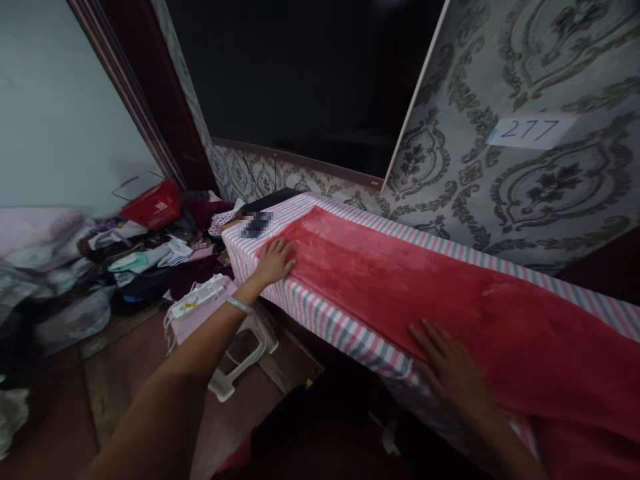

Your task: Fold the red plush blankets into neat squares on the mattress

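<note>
A long red cloth [380, 267] with a plush look lies spread along a narrow table. Beneath it is a pink, grey and white striped tablecloth [345, 333] that hangs over the near edge. My left hand [276, 260] rests flat with fingers spread on the cloth's far left corner, a bracelet on its wrist. Farther right, my right hand [445, 353] lies on the cloth near its front edge, fingers stretched out and slightly blurred. Past the right hand, the red cloth runs on and drops over the near side at the lower right.
A blurred-out dark item [257, 225] sits at the table's left end. Behind hang a large TV [310, 73] and a paper marked 277 [533, 130]. Clothes [145, 257] and a red basket [155, 203] are heaped at left. A white plastic stool [240, 367] stands below my left arm.
</note>
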The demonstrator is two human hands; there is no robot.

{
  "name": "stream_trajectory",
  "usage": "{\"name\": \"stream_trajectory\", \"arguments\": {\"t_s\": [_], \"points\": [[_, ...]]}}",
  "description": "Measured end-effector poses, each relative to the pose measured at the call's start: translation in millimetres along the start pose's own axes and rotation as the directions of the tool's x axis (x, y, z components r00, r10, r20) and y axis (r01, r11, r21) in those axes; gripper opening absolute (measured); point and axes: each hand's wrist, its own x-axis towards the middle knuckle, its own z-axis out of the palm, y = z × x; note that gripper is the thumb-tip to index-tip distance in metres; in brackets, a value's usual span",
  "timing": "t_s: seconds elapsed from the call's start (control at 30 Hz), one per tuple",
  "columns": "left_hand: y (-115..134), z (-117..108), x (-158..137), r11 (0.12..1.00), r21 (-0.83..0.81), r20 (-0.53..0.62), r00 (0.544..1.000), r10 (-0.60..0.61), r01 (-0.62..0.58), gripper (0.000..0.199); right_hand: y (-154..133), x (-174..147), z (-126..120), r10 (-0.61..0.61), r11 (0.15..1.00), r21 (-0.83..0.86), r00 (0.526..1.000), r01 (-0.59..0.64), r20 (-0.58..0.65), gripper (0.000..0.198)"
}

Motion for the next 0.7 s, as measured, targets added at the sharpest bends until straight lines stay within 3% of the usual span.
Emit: {"name": "stream_trajectory", "arguments": {"t_s": [0.13,0.27,0.37,0.47,0.6,0.7], "points": [[-5,9,-6,0.987,0.117,0.096,0.988,-0.124,0.112,0.060,-7,-8,13,0.017,0.998,-0.069,0.997,-0.012,0.076,0.054],[-3,-7,6,0.981,0.122,0.220,0.959,-0.178,0.154,0.061,-15,-3,8,0.082,0.995,-0.070,0.990,-0.074,0.115,0.054],[11,-17,28,0.980,0.122,0.161,0.971,-0.174,0.156,0.060,-25,8,-1,0.154,0.988,-0.062,0.970,-0.145,0.188,0.055],[42,-12,54,0.995,0.091,0.101,0.993,-0.059,0.050,0.063,-33,19,-12,0.224,0.974,-0.035,0.934,-0.223,0.277,0.058],[103,9,82,0.993,-0.019,0.171,0.978,0.117,-0.116,0.070,-35,29,-26,0.271,0.955,0.019,0.897,-0.296,0.349,0.063],[143,26,88,0.981,-0.076,0.185,0.964,0.190,-0.179,0.070,-34,33,-33,0.282,0.945,0.053,0.884,-0.324,0.373,0.064]]}}
